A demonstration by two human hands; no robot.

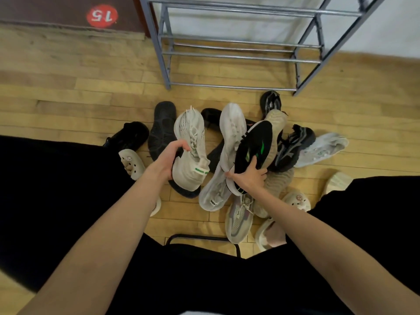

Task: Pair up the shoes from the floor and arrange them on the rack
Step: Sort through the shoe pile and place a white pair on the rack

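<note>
The person sits over a heap of shoes on the wood floor (68, 92), one shoe in each hand. The left hand (169, 158) grips a white knit sneaker (189, 151) by its side near the heel, toe pointing away, lifted above a dark shoe (162, 126) lying beneath it. The right hand (247, 176) clasps the heel of a second shoe turned sole-up, its black sole (253, 146) marked with green patches, thumb side pressed on the white edge. That shoe leans against another white sneaker (231, 133) in the pile.

Around them lie more: a black shoe (131, 135) at left, a cream clog (131, 162) beside the left knee, its match (296, 200) near the right knee, a grey-black trainer (293, 146), a pale one (322, 148) at far right, a greyish-lilac sneaker (238, 219) under the right forearm, and a black-and-white one (270, 102) nearest the rack.

The metal rack (238, 55) stands just beyond the heap against the wall; the shelves in view, made of bars, hold no shoes. A red round sticker (102, 15) reading 15 sits on the dark panel at upper left.
</note>
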